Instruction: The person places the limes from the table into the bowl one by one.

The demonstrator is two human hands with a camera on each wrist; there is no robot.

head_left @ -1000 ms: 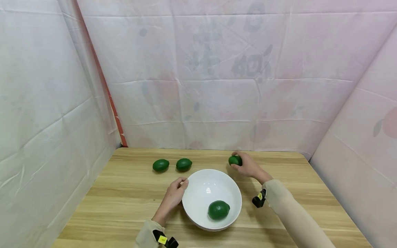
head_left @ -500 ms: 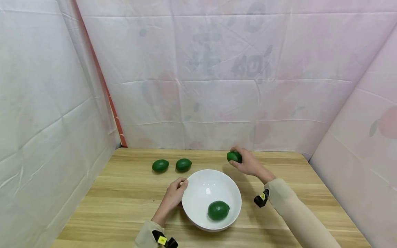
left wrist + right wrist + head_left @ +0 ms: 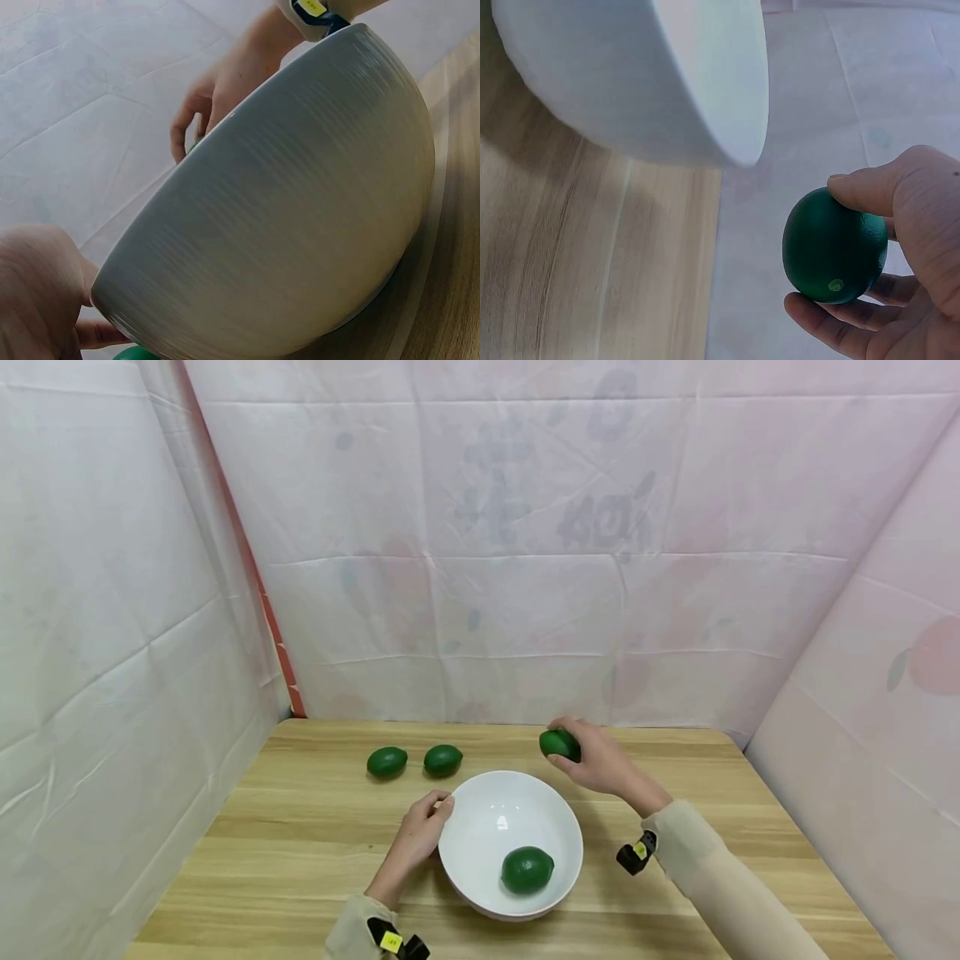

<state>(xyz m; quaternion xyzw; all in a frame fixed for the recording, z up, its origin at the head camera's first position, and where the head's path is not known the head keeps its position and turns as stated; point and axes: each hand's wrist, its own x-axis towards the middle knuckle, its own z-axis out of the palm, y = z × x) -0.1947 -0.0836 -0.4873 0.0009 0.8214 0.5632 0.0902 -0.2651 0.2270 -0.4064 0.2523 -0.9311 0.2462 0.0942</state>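
Observation:
A white bowl (image 3: pixel 480 822) stands on the table, and one large green lime (image 3: pixel 527 870) lies in it. My left hand (image 3: pixel 418 828) pinches the bowl's left rim, thumb at the edge. Beyond the bowl to the right, my right hand (image 3: pixel 603 764) grips another green lime (image 3: pixel 832 247) between thumb and fingers, held up off the wood in the right wrist view. Two more limes, a left one (image 3: pixel 387 762) and a right one (image 3: pixel 443 760), lie side by side behind the bowl on the left.
The wooden table (image 3: pixel 300 835) has its back edge close to a pale printed cloth (image 3: pixel 525 568). More cloth hangs at the left (image 3: pixel 150 710) and right sides. Each wrist carries a small black camera, one seen by the right sleeve (image 3: pixel 633 856).
The right hand has lifted its lime from the table and moved slightly left with it. The left hand, the bowl and the other limes stay in place.

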